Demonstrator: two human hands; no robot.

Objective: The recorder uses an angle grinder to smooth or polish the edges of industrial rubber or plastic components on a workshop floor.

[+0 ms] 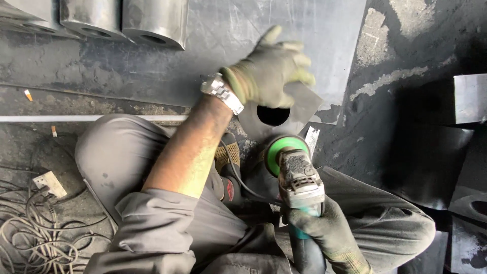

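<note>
My left hand, in a green-grey work glove with a metal wristwatch above it, rests on a dark square metal plate that has a round hole in its middle. My right hand, also gloved, grips the handle of an angle grinder. The grinder's green disc guard sits at the plate's near edge, just below the hole. I am crouched on the floor with my grey-trousered knees on both sides of the grinder.
Several steel cylinders stand at the top left on a large dark metal sheet. A tangle of cables and a white plug lies at the lower left. More dark plates sit at the right edge. A thin rod lies at the left.
</note>
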